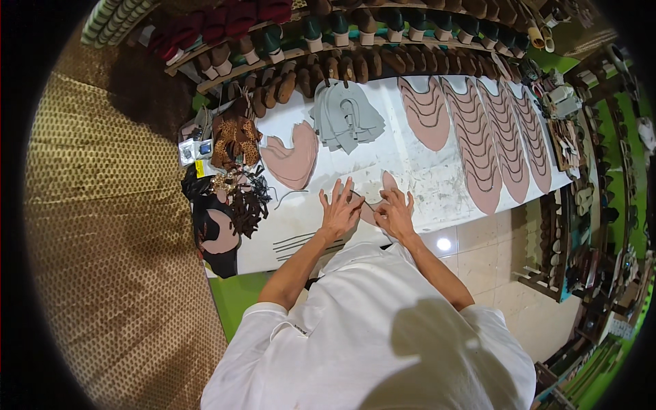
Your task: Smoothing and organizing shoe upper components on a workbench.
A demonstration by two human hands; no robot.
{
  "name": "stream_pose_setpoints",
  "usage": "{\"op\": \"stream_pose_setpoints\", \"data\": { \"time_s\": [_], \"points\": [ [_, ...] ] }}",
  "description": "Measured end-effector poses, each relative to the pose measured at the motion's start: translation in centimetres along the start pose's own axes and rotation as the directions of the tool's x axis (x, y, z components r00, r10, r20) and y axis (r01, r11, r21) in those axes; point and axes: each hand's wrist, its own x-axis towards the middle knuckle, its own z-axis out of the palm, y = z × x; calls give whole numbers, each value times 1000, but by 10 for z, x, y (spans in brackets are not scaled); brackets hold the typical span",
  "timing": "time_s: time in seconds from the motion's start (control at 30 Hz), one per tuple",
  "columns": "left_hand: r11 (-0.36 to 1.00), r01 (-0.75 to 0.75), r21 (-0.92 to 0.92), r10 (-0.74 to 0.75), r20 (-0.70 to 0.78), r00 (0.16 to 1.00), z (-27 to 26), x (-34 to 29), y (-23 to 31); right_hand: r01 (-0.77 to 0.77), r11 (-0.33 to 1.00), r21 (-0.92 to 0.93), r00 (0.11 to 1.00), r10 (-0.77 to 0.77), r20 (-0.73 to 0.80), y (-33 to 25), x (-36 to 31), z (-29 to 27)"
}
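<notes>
In front of my body lies a curved pink leather piece (389,180), partly covered by my hands. A thin dark strip (366,203) runs along its edge between my fingertips. My left hand (339,212) pinches the strip's left part with thumb and forefinger, the other fingers raised and spread. Close by, my right hand (396,213) has thumb and forefinger pinched at the strip's other part, over the leather. Several loose dark strips (298,242) lie in rows left of my left forearm, and one thin curved strip (290,194) rests farther up.
Stacked pink pieces (298,160) and grey cut pieces (347,117) lie across the white table (372,159). At right, several columns of pink pieces (471,147) overlap, dark-edged. Dark scraps (251,205) pile up at left. Shoe racks (314,48) line the back.
</notes>
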Motion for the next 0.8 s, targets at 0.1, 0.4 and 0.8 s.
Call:
{"op": "stream_pose_setpoints", "data": {
  "time_s": [0.1,0.4,0.8],
  "points": [
    [998,-29,55,28,11,1000,1,0,-2,6,999,32,1000,-6,12,-8,1,-3],
    [998,-28,56,27,21,999,2,-2,-4,-44,999,-25,999,43,-30,-4,-1,5],
    [999,-18,-41,17,-15,1000,2,3,-1,-60,997,-49,998,58,-40,1,3,8]
  ]
}}
